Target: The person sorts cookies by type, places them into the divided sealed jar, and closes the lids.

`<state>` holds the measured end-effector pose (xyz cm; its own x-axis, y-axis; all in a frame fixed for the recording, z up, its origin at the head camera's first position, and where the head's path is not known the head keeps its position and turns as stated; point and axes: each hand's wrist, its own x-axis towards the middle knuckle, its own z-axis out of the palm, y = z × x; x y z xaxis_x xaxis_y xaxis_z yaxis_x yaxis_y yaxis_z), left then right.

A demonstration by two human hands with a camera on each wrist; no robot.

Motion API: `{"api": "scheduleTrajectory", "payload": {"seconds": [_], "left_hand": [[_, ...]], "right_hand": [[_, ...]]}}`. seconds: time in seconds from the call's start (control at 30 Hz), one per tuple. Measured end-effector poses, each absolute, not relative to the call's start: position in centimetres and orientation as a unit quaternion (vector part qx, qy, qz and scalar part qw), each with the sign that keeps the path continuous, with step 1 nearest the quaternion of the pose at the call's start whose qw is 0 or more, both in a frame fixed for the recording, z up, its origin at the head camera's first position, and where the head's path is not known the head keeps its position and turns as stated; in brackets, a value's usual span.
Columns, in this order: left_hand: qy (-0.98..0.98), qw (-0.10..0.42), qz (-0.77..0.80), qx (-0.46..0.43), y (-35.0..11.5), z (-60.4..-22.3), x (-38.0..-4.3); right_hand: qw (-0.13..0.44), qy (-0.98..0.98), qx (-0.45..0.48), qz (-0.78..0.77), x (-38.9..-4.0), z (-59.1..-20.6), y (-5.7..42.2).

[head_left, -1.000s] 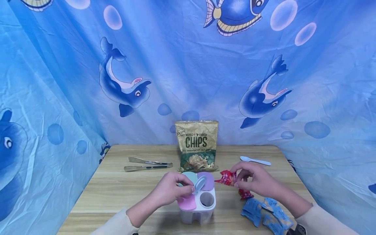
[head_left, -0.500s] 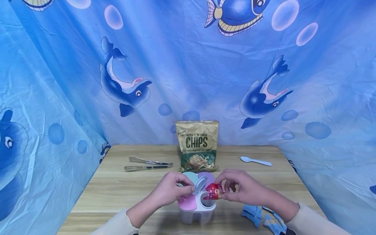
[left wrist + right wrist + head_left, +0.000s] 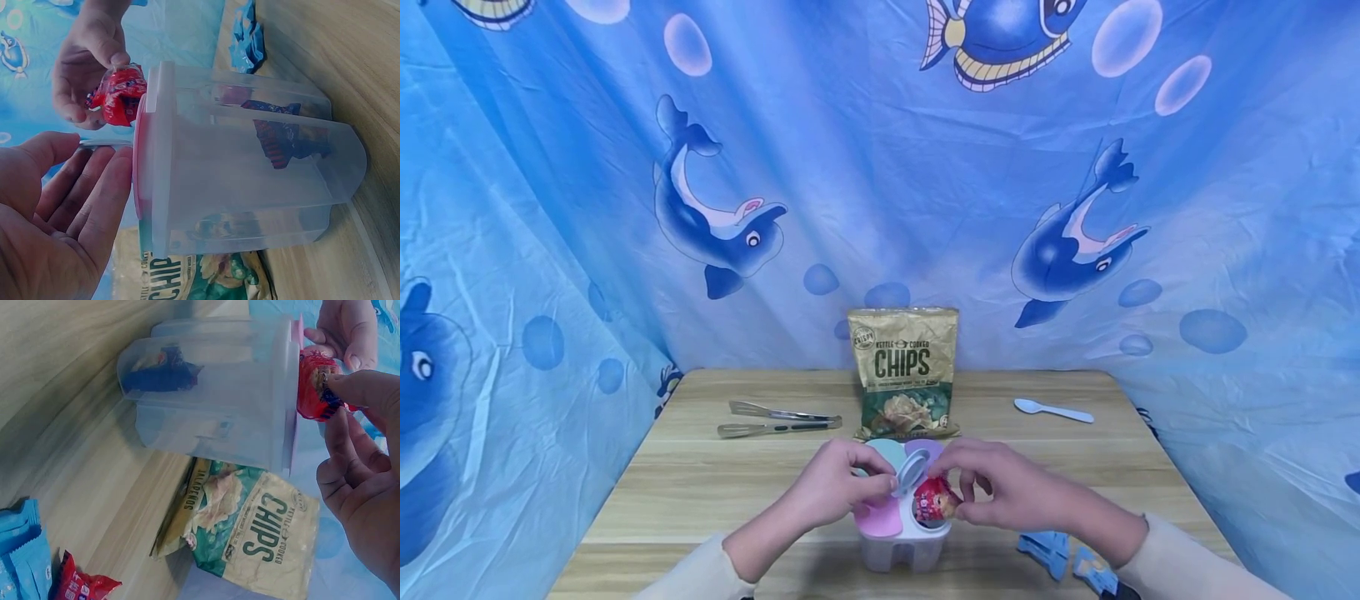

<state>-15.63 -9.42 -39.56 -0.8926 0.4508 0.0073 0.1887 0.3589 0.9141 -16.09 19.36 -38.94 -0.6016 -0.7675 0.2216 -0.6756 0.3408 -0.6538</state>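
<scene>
My left hand [image 3: 838,482] pinches the raised pale blue lid [image 3: 913,470] of a white-topped, clear plastic container [image 3: 901,552] with several compartments. Its other visible lids, pink, mint and purple, lie flat. Between thumb and fingers, my right hand [image 3: 1003,483] pinches a small red snack packet [image 3: 932,498], its front end at the round opening beneath the raised lid. Through the clear wall in the left wrist view, a dark, striped packet [image 3: 278,140] shows inside. The right wrist view shows a dark blue packet [image 3: 164,372] low in a compartment.
Behind the container stands a chips bag [image 3: 902,367]. Metal tongs [image 3: 782,418] lie back left, a pale spoon [image 3: 1052,411] back right. Blue packets [image 3: 1047,550] lie front right, partly under my right forearm, with another red packet [image 3: 81,580] beside them.
My right hand has moved left, bringing the red packet from the table's right side to the container's opening. My left hand has stayed at the raised lid.
</scene>
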Motion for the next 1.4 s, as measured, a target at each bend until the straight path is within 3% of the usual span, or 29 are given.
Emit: {"api": "scheduleTrajectory", "payload": {"seconds": [0.47, 0.73, 1.03, 1.4], "left_hand": [[0.814, 0.125, 0.532, 0.198, -9.3, -39.5, -15.6], [0.815, 0.122, 0.528, 0.205, -9.2, -39.4, -15.5], [0.824, 0.101, 0.521, 0.2, -9.0, -39.5, -15.5], [0.826, 0.088, 0.525, 0.187, -8.9, -39.6, -15.6]], "right_hand": [[0.042, 0.814, -0.447, -0.369, -16.5, -40.4, 19.1], [0.063, 0.799, -0.481, -0.356, -16.9, -40.6, 18.5], [-0.009, 0.852, -0.456, -0.256, -16.8, -40.5, 18.2], [-0.003, 0.86, -0.425, -0.282, -17.0, -40.7, 18.4]]}}
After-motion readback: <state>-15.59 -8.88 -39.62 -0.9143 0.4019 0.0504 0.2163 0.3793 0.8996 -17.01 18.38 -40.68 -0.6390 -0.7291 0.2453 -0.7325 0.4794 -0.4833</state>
